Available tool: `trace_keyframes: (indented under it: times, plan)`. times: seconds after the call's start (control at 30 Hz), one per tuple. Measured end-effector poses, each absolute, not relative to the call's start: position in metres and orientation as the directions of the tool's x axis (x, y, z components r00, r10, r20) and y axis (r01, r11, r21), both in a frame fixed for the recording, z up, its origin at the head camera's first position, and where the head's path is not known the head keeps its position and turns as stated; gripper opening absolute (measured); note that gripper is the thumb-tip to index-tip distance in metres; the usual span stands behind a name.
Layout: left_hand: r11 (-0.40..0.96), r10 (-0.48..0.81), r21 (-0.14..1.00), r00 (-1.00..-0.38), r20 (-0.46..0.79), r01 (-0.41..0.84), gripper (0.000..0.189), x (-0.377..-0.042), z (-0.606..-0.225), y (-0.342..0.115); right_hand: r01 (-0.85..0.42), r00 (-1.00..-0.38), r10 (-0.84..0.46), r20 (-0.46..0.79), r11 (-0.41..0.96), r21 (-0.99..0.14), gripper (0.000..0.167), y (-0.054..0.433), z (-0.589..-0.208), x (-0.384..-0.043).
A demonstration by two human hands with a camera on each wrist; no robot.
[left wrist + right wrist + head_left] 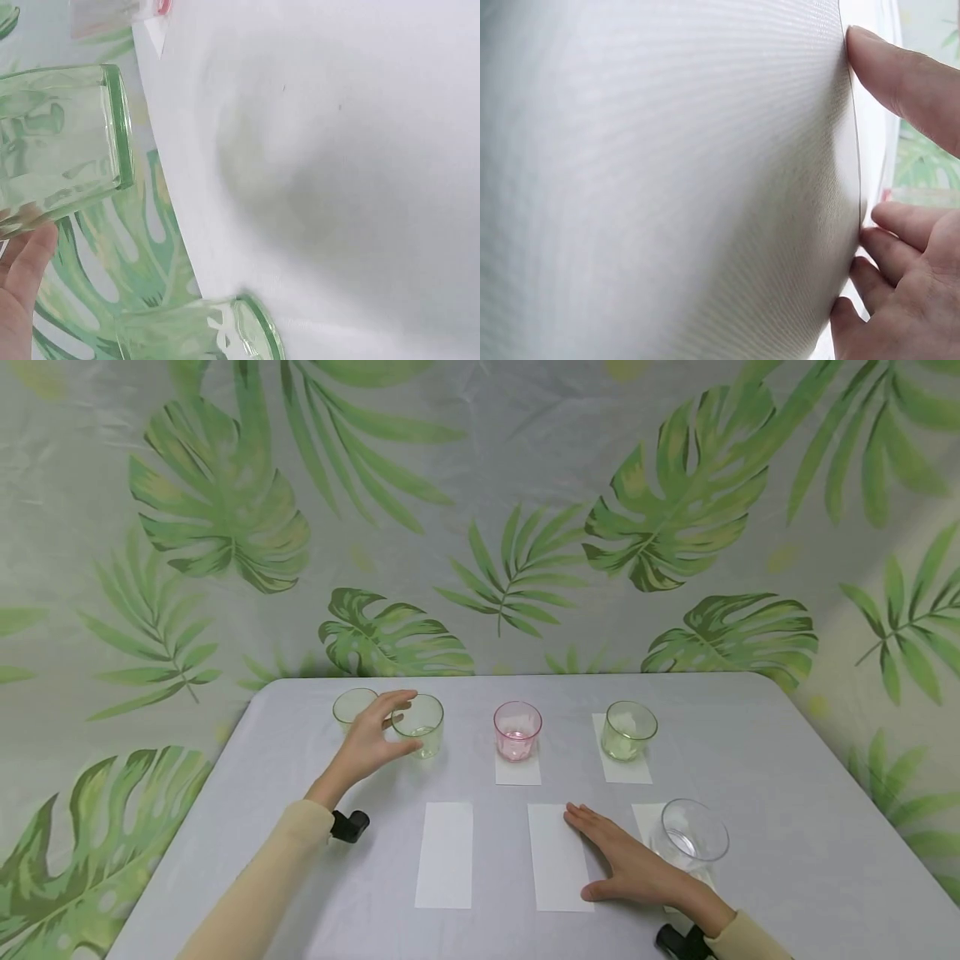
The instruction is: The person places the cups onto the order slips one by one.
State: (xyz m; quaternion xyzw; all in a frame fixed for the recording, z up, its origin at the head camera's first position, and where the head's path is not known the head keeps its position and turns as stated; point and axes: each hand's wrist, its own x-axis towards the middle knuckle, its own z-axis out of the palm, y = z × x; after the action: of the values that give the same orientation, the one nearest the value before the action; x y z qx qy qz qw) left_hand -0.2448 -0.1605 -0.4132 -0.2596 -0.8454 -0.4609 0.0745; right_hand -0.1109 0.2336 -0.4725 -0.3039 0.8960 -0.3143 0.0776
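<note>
Biggest thing here is the leafy cloth [510, 485], filling the top of the frame and both sides. Below it, a white table [300, 893] takes up the middle and bottom.

Two arms come in, cream sleeves. The left one slants up from the lower left, and the left hand [366, 737] has thumb and fingers around a green glass [427, 728], left of centre on the far side. The right hand [633, 864] comes from the lower right, fingers stretched toward the upper left, thumb spread away. It's gripping nothing, tips at the right edge of the middle paper [557, 860].

Five papers visible: that one, a left paper [444, 856], a right paper [647, 814] partly hidden, plus one under each of two glasses. The bare two run lengthwise up the frame.

Five glasses, all mouth up. The held one stands about vertical and looks lifted: its base shows against the cloth in the left wrist view. Then a second green glass [349, 704] behind that hand, a third green glass [628, 739] upper right, clear glass [699, 839] lower right, and pink glass [517, 735] near centre.
</note>
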Motion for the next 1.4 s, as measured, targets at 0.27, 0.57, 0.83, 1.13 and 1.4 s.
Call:
trace_keyframes:
  times: [0.27, 0.57, 0.83, 1.13, 1.4]
  plan:
    - [0.372, 0.420, 0.746, -0.817, 0.395, 0.552, 0.072, -0.228, -0.415, -0.152, -0.494, -0.807, -0.588, 0.051, 0.626, -0.603, 0.098, 0.233, -0.474, -0.111]
    - [0.303, 0.480, 0.739, -0.766, 0.427, 0.602, 0.073, -0.215, -0.420, -0.136, -0.477, -0.815, -0.579, 0.022, 0.649, -0.593, 0.099, 0.231, -0.474, -0.113]
    - [0.245, 0.523, 0.739, -0.727, 0.444, 0.627, 0.073, -0.207, -0.424, -0.120, -0.505, -0.803, -0.594, 0.049, 0.636, -0.584, 0.097, 0.231, -0.472, -0.112]
    - [0.174, 0.582, 0.753, -0.683, 0.441, 0.634, 0.074, -0.199, -0.430, -0.100, -0.469, -0.813, -0.582, 0.006, 0.650, -0.598, 0.097, 0.232, -0.473, -0.113]
    - [0.136, 0.623, 0.733, -0.633, 0.460, 0.666, 0.071, -0.191, -0.435, -0.079, -0.472, -0.815, -0.579, 0.013, 0.652, -0.594, 0.096, 0.232, -0.473, -0.112]
